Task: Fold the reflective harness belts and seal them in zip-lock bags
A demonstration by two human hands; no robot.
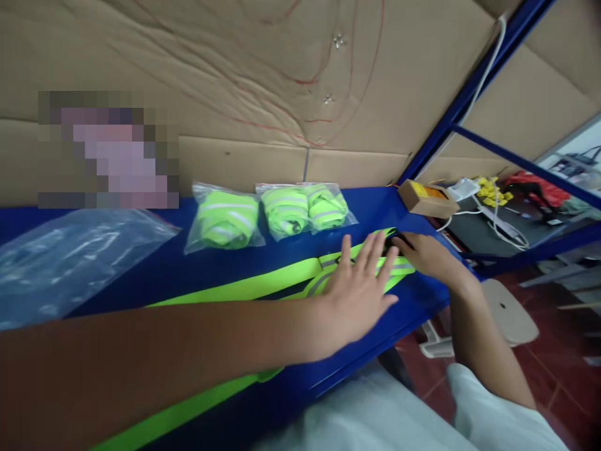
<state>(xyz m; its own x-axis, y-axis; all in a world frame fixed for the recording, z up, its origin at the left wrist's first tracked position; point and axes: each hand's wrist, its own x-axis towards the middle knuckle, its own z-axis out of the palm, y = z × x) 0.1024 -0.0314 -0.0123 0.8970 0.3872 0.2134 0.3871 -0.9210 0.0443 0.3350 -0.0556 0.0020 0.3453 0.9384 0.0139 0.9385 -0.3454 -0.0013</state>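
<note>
The left hand (359,294) presses flat, fingers spread, on the strap (263,285) lying across the table (188,269), while at two o'clock the right hand (425,255) pinches its buckle end, which could slip and twist the strap toward the bags (267,213).

Two bagged vests (267,216), small cardboard box (427,198)
</note>
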